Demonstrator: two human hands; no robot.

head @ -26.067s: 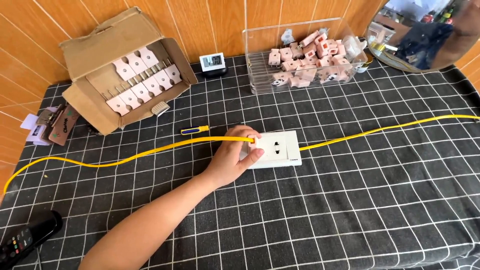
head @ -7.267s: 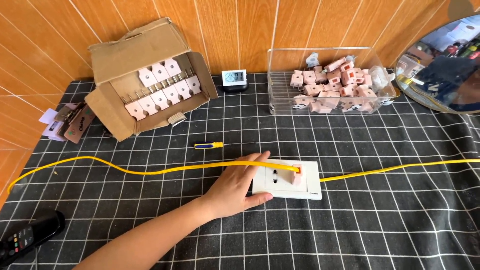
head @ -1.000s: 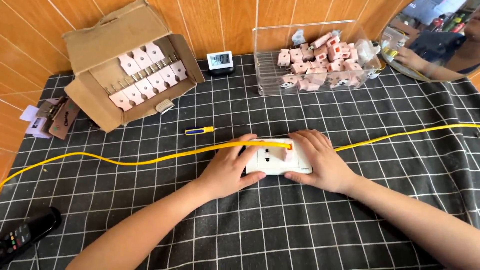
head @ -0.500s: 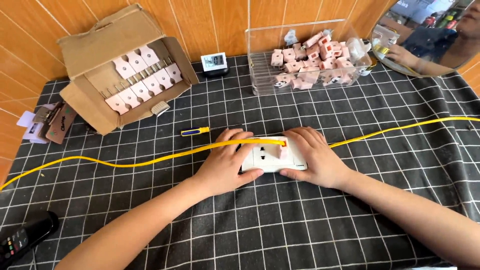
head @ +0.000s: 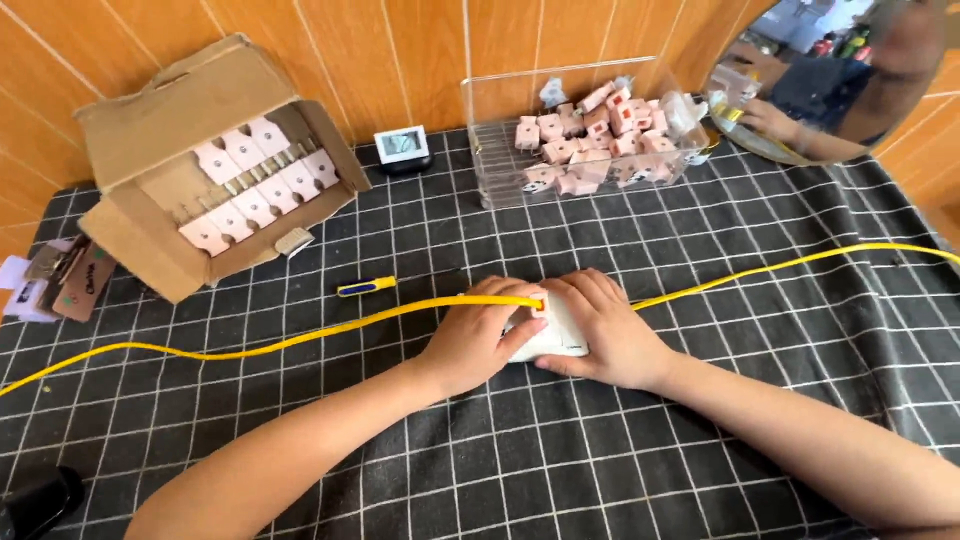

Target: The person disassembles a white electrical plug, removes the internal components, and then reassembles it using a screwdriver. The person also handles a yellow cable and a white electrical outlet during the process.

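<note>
White socket plate (head: 552,335), between both hands' fingers

Tabletop (head: 700,440) under black cloth with white grid. Back left: open cardboard box (head: 190,170), tilted, rows of pale pink pieces inside. Back centre: small white digital display (head: 401,146) against the wood-panelled wall. To its right, clear plastic bin (head: 590,135) heaped with pink parts. Blue-and-yellow screwdriver (head: 367,287) lies flat near centre. Round mirror (head: 850,75) at back right.

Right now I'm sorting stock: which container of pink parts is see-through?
The clear plastic bin at the back right; the cardboard box on the left is opaque brown, with its parts in rows.
</note>
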